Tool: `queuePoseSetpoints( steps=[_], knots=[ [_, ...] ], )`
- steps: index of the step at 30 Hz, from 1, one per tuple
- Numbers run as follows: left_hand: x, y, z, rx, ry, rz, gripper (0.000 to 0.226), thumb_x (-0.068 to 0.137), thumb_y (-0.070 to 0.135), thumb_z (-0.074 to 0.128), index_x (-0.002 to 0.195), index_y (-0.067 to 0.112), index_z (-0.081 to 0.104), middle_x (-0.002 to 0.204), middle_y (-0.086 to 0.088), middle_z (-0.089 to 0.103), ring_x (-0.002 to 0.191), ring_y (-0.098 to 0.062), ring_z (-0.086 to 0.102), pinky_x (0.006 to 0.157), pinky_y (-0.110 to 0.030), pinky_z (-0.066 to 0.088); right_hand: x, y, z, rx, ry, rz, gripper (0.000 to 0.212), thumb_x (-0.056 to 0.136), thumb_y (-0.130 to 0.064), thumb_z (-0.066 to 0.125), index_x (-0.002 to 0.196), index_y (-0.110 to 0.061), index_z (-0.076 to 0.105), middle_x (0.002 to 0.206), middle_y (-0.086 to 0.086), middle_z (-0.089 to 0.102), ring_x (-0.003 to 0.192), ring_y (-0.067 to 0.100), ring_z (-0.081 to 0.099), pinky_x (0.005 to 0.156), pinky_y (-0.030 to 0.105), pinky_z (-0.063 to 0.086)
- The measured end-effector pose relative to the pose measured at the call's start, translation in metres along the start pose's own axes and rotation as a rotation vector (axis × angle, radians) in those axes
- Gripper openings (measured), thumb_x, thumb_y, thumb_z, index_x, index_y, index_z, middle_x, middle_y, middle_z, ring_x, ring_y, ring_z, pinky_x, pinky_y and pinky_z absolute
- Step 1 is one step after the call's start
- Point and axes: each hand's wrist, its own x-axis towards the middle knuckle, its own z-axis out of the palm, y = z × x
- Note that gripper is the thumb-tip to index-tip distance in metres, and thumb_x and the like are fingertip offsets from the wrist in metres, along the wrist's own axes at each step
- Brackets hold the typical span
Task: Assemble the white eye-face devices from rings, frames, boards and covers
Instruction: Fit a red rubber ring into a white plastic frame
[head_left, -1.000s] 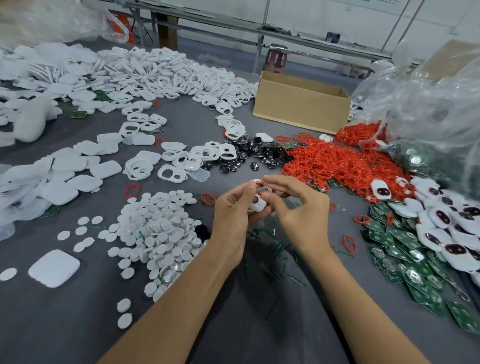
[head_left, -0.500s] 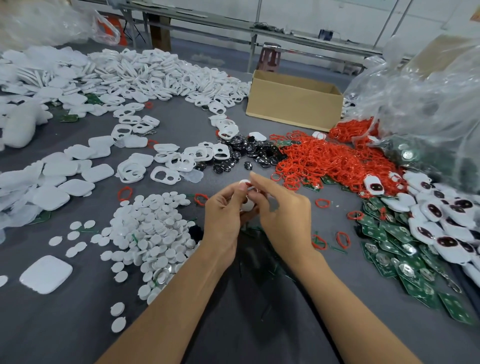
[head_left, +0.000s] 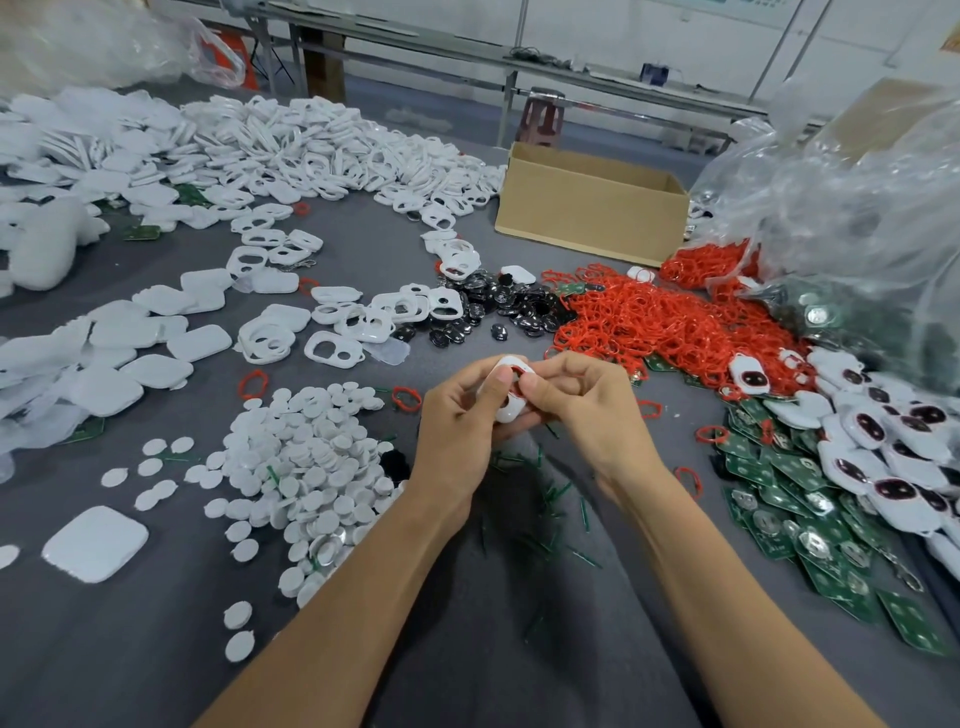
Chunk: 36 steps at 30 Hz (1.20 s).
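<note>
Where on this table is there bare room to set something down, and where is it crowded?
Bare table lies at the near left, bordered by the lone white cover and the disc pile. Another patch sits inside the arc of white frames, left of the cardboard box. Crowded: the right side, with red rings, green boards and finished devices.

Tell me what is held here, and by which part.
One white frame with a red ring at its opening: the left hand grips its left edge, the right hand pinches its right edge.
</note>
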Motion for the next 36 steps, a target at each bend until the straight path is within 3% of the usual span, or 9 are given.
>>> queuePoseSetpoints(
  steps=[6,11,13,16,18,21,27,33,36],
  knots=[
    [0.0,-0.002,0.0,0.01,0.005,0.009,0.02,0.099,0.011,0.052,0.102,0.01,0.071,0.084,0.002,0.074,0.083,-0.011,0.071,0.07,-0.022,0.057,-0.002,0.001,0.004,-0.019,0.033,0.018,0.011,0.087,0.0,0.064,0.093,0.009,0.062,0.074,0.019,0.067,0.059,0.02,0.063,0.061,0.027,0.052],
    [0.001,-0.005,0.002,-0.048,0.075,-0.012,0.021,0.099,0.012,0.051,0.097,0.013,0.072,0.083,0.0,0.074,0.084,-0.014,0.07,0.071,-0.024,0.058,-0.004,0.003,0.006,-0.149,0.067,-0.054,0.013,0.085,-0.007,0.069,0.095,0.001,0.068,0.082,0.015,0.072,0.068,0.02,0.066,0.072,0.034,0.054],
    [0.002,-0.006,0.002,-0.052,0.104,0.007,0.019,0.099,0.011,0.052,0.1,0.012,0.071,0.085,-0.001,0.073,0.085,-0.014,0.069,0.071,-0.023,0.057,-0.006,0.005,0.012,-0.363,0.213,-0.181,0.013,0.08,-0.016,0.076,0.09,-0.009,0.07,0.079,-0.001,0.071,0.067,0.008,0.066,0.068,0.026,0.054],
    [0.003,-0.008,0.002,-0.06,0.124,0.045,0.018,0.098,0.012,0.054,0.104,0.011,0.071,0.083,-0.003,0.071,0.083,-0.014,0.065,0.076,-0.026,0.057,-0.008,0.005,0.019,-0.422,0.363,-0.263,0.014,0.076,-0.021,0.08,0.076,-0.012,0.07,0.066,-0.012,0.066,0.056,-0.003,0.059,0.055,0.009,0.042],
    [0.003,-0.008,0.003,-0.031,0.138,0.078,0.018,0.097,0.013,0.056,0.105,0.014,0.073,0.088,-0.009,0.07,0.087,-0.019,0.063,0.084,-0.032,0.056,-0.007,0.006,0.022,-0.421,0.408,-0.253,0.015,0.077,-0.022,0.079,0.071,-0.011,0.07,0.057,-0.013,0.063,0.051,-0.005,0.057,0.052,0.008,0.039],
    [0.002,-0.008,0.004,-0.018,0.143,0.142,0.02,0.096,0.013,0.058,0.101,0.025,0.074,0.09,0.0,0.075,0.087,-0.008,0.066,0.078,-0.021,0.054,-0.006,0.005,0.025,-0.408,0.419,-0.203,0.012,0.079,-0.023,0.077,0.073,-0.014,0.073,0.055,-0.012,0.063,0.049,-0.004,0.056,0.052,0.008,0.04],
    [0.002,-0.01,0.003,0.062,0.152,0.216,0.02,0.093,0.02,0.061,0.108,0.029,0.072,0.106,0.006,0.074,0.102,-0.008,0.068,0.082,-0.017,0.051,-0.004,0.005,0.024,-0.347,0.371,-0.092,0.011,0.081,-0.024,0.073,0.074,-0.016,0.076,0.062,-0.003,0.071,0.061,0.01,0.069,0.072,0.039,0.058],
    [0.002,-0.009,0.004,0.139,0.172,0.274,0.024,0.095,0.013,0.06,0.116,0.009,0.07,0.105,0.011,0.074,0.1,-0.002,0.067,0.08,-0.012,0.05,-0.003,0.007,0.024,-0.228,0.338,-0.041,0.009,0.08,-0.019,0.073,0.073,-0.013,0.074,0.063,0.004,0.072,0.064,0.019,0.071,0.073,0.045,0.059],
    [0.002,-0.008,0.004,0.176,0.167,0.305,0.021,0.096,0.011,0.059,0.113,0.011,0.071,0.096,0.015,0.074,0.091,0.003,0.066,0.078,-0.012,0.049,-0.004,0.005,0.024,-0.021,0.308,0.02,0.009,0.078,-0.012,0.075,0.074,-0.004,0.072,0.068,0.013,0.072,0.07,0.03,0.072,0.077,0.047,0.059]
  ],
)
